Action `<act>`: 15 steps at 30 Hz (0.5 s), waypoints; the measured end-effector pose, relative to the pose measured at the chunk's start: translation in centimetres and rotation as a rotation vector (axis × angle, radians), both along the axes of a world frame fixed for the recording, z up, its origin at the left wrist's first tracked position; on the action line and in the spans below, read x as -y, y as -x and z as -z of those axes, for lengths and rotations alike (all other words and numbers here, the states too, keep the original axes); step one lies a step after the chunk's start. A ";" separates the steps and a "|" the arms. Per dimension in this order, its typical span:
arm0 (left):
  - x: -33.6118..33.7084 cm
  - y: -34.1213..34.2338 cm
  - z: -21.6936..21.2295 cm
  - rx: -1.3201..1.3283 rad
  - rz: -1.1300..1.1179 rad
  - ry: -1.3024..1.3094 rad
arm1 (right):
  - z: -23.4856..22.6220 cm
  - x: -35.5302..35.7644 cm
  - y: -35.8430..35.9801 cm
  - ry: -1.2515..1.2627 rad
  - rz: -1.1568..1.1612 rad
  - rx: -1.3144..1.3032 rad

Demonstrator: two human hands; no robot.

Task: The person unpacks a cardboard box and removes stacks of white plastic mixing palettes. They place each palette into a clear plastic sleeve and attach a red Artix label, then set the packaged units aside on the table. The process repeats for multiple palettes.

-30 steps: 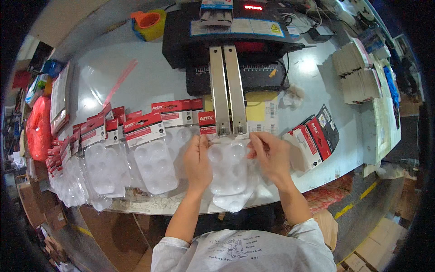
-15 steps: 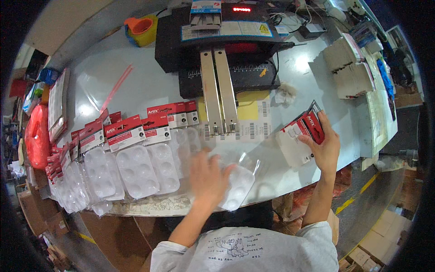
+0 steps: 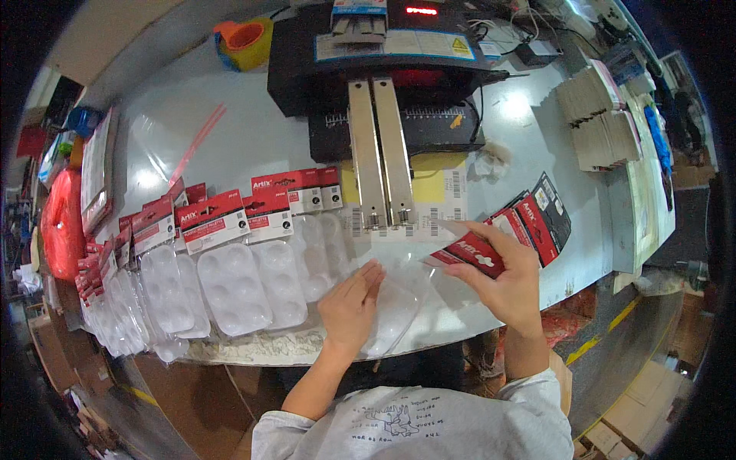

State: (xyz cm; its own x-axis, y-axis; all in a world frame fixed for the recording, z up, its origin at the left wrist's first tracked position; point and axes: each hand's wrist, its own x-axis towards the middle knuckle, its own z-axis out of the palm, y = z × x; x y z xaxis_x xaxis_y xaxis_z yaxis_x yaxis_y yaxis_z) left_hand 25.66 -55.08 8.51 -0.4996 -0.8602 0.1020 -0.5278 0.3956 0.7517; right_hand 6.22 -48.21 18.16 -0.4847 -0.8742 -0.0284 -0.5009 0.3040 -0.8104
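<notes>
My left hand (image 3: 350, 304) lies flat, fingers together, on a clear plastic bag holding a white palette tray (image 3: 399, 303) at the table's near edge. My right hand (image 3: 506, 277) pinches a red and black header card (image 3: 469, 253) and holds it over the bag's top edge. A small stack of the same red and black cards (image 3: 537, 218) lies just right of that hand. Rows of bagged white palettes with red headers (image 3: 230, 261) overlap to the left of my left hand.
A black machine (image 3: 399, 69) with two metal rails (image 3: 379, 153) stands at the back centre. An orange and yellow tape dispenser (image 3: 245, 42) sits at the back left. Stacks of grey cards (image 3: 598, 123) lie at right; red bags (image 3: 61, 230) at far left.
My right hand left the bag, reached to the card stack at right, and has come back holding one card. My left hand stayed pressed on the bag.
</notes>
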 end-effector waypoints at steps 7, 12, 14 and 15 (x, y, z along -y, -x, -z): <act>-0.5 -0.8 -1.9 -0.414 -0.050 -0.736 | -0.2 0.0 0.3 0.008 -0.160 0.001; -0.7 -1.4 -3.7 -0.412 0.062 -0.795 | 0.5 1.4 -0.6 -0.188 -0.295 0.203; -0.7 -1.4 -3.9 -0.425 0.065 -0.764 | 0.6 1.7 -0.7 -0.240 -0.331 0.163; -0.7 -1.3 -4.0 -0.415 0.054 -0.746 | 0.6 1.8 -0.7 -0.260 -0.354 0.142</act>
